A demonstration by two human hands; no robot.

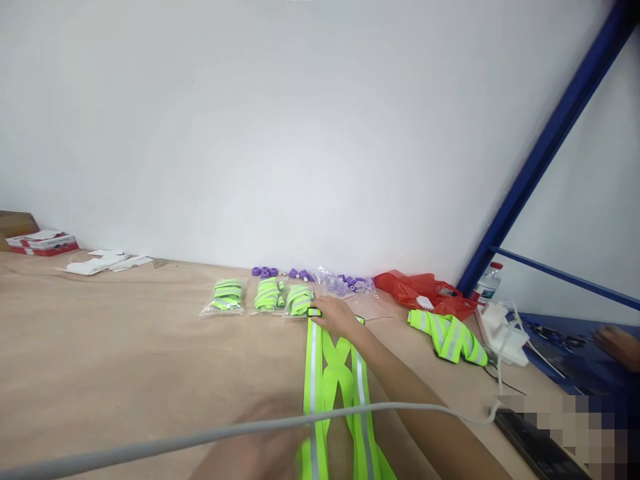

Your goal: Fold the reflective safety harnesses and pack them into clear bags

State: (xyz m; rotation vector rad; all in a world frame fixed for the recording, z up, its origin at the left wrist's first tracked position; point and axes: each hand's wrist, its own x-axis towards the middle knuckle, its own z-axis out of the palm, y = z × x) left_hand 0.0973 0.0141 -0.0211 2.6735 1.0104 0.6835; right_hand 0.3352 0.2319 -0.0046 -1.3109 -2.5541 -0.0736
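Note:
A neon-yellow reflective strap vest with silver stripes lies stretched towards me, its straps crossing in an X. My right hand reaches over it, fingers closed on the upper left end of a strap beside a black buckle. Low in the view, my left hand is smeared by motion next to the left strap, and its fingers cannot be made out. Beyond the vest are three clear bags of folded vests: a left bag, a middle bag and a right bag.
A grey cable crosses close in front. On the right are another folded vest, a red plastic bag, a bottle, a white power strip and a phone. Purple rolls line the wall. Another person's hand shows far right.

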